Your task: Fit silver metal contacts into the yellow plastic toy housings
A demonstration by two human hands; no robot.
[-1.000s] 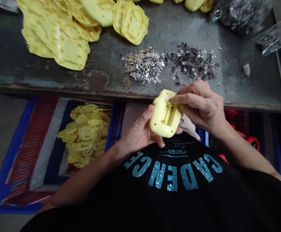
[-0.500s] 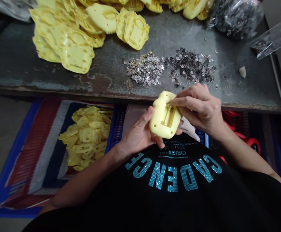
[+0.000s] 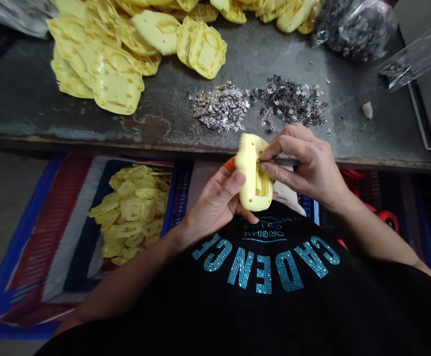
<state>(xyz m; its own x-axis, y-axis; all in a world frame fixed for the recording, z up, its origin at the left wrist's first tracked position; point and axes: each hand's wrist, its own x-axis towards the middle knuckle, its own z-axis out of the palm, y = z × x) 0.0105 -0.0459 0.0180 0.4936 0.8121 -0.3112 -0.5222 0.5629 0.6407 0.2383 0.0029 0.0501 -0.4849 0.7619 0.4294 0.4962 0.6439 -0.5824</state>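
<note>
Two bare hands (image 3: 260,170) work together over my chest, both forearms bent inward, elbows out, wrists close to the black T-shirt (image 3: 263,301) with teal rhinestone lettering. The left hand (image 3: 215,202) is closed around a yellow plastic casing (image 3: 254,183), thumb across its side and fingers under it. The casing stands tilted up in that grip, just in front of the workbench edge, with a gold-coloured metal strip (image 3: 262,184) in its recess. The right hand (image 3: 304,165) is a narrow pinch, thumb and forefinger meeting at the casing's upper edge; I can't tell if a tiny part sits between them. A bit of orange (image 3: 230,164) shows behind the casing, too hidden to name. On the worn steel workbench (image 3: 275,49) lie a heap of yellow casings (image 3: 115,74), a silver pile of small metal pieces (image 3: 221,106), a darker pile (image 3: 291,101), and a plastic bag of dark pieces (image 3: 360,34). Below left, a blue crate (image 3: 180,198) holds more yellow casings (image 3: 130,212).
</note>
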